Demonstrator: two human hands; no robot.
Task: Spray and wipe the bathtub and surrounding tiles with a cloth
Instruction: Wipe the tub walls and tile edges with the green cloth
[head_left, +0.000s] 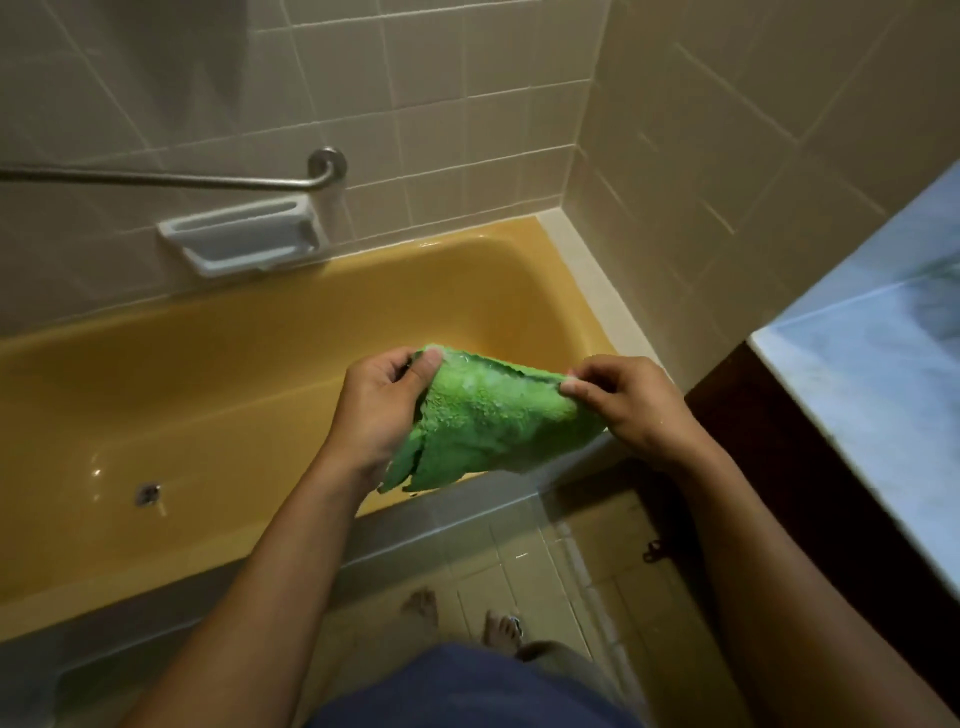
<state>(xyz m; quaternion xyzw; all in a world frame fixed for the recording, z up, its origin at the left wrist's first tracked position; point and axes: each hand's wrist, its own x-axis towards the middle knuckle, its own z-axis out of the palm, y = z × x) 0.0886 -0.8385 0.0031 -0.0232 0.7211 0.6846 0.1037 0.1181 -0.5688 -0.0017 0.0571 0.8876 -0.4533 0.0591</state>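
At 6 o'clock of the view a blue garment (467, 691) is filling the bottom edge, and just beyond it 2 bare feet (501, 631) are standing on the pale tiled floor (530, 561), which is glistening in places. Both forearms are reaching forward from 7 and 5 o'clock toward centre. The left hand (379, 410) is pinching the upper left corner of the green cloth (483, 426) between thumb and curled fingers. The right hand (639, 410) is pinching the cloth's right edge between thumb and fingertips. The cloth is being held stretched between the 2 hands above the near rim of the bathtub (234, 374), its loose lower part hanging toward 7 o'clock, with pale wet-looking patches along its top. The yellow tub is running from 9 o'clock toward 1 o'clock, with its drain (148, 493) showing at 8 o'clock. On the far wall a white soap dish (241, 239) is sitting at 10 o'clock, directly under a metal grab bar (171, 180). Beige wall tiles (467, 130) are covering the surfaces from 9 through 2 o'clock. At 3 o'clock a marbled countertop (872, 374) is sitting over a dark cabinet (779, 467).
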